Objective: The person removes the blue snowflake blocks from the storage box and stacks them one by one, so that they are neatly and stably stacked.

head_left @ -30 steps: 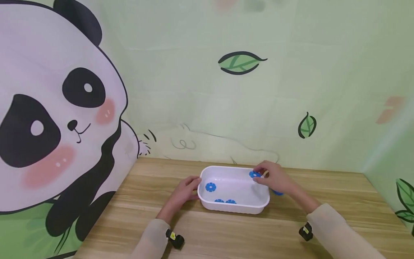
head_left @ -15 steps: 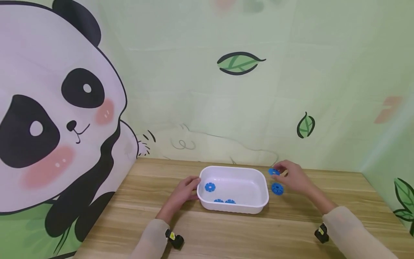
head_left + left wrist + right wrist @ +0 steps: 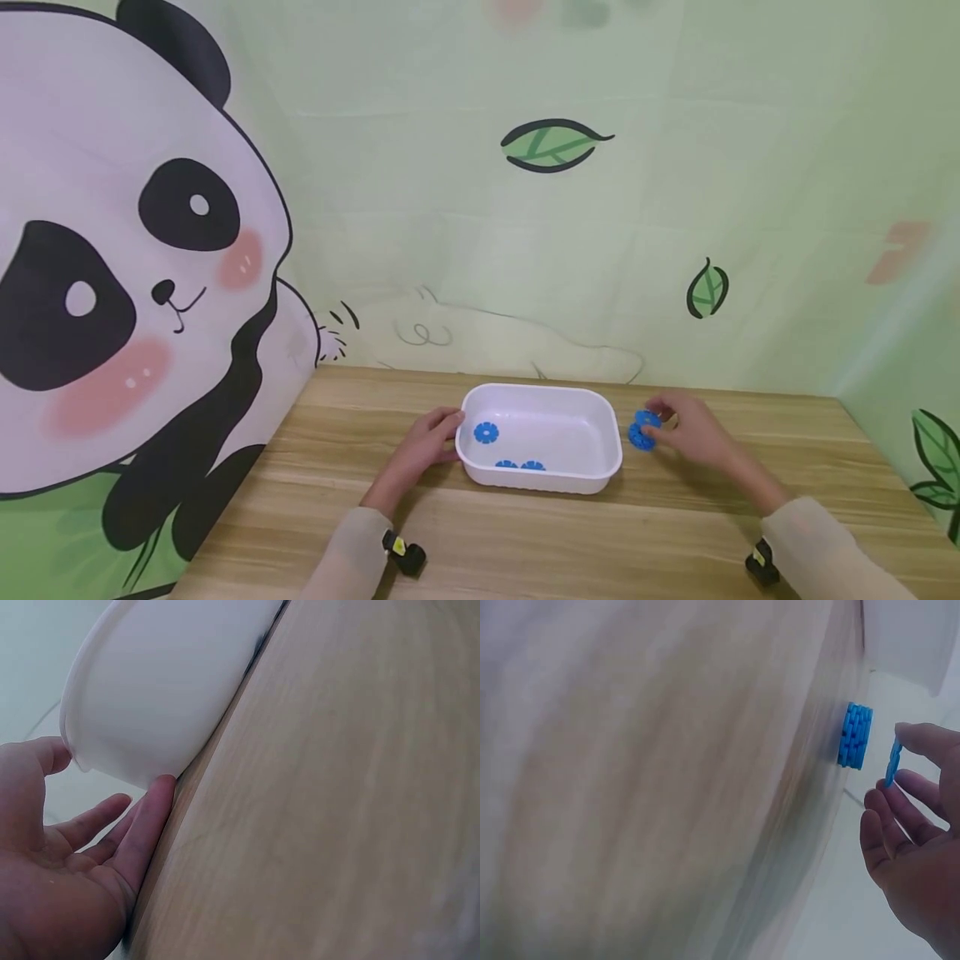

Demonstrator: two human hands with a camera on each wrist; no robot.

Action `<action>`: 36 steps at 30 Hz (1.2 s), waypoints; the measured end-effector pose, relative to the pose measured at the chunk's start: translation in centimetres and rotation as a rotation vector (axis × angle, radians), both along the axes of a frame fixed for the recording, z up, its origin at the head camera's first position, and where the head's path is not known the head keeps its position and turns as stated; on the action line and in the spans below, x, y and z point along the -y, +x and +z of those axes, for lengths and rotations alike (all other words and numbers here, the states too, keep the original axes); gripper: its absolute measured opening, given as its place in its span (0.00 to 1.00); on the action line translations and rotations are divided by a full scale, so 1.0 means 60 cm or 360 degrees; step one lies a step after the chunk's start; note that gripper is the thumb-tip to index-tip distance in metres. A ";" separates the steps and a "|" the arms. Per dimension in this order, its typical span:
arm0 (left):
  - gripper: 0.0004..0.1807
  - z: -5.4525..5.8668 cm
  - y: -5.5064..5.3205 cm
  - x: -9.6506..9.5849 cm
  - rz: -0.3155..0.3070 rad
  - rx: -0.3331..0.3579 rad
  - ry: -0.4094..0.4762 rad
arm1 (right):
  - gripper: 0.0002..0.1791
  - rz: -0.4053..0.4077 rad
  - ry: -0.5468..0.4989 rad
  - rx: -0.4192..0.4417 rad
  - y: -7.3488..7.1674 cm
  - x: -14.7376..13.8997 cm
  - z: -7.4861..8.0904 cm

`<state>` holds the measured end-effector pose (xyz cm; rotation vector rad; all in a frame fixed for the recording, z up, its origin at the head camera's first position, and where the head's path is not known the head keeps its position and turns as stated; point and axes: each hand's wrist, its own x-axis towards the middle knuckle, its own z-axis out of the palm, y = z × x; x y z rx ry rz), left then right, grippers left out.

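A white plastic basin [image 3: 540, 482] stands on the wooden table, with a blue notched disc [image 3: 486, 432] on its floor at the left and two more partly hidden behind the near wall. My left hand [image 3: 429, 442] rests against the basin's left end; the left wrist view has the thumb at the rim and relaxed fingers [image 3: 146, 829] touching the lower wall. Between thumb and fingers of my right hand [image 3: 693, 432] a blue snowflake disc [image 3: 893, 761] is pinched. Just apart from it, a short stack of the same discs [image 3: 855, 736] sits on the table right of the basin.
The wooden table top [image 3: 525, 542] runs back to a pale green cloth wall [image 3: 450, 208] printed with a large panda and leaves. Another cloth panel [image 3: 915, 350] borders the right side. A small black camera sits on each wrist.
My right hand has moved from over the basin's right rim, rightward and then down to just above the stack, with the disc still pinched. The left hand stays at the basin.
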<state>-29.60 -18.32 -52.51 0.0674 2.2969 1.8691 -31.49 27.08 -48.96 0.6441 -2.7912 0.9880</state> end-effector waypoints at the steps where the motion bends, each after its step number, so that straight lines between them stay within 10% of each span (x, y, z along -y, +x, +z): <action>1: 0.36 0.000 0.000 0.000 0.0002 0.0001 -0.0003 | 0.19 0.0002 0.0008 0.0002 0.001 0.001 -0.002; 36: 0.32 -0.003 -0.002 0.001 -0.0005 -0.0037 0.0037 | 0.18 0.0038 0.0114 0.0044 0.002 0.015 -0.022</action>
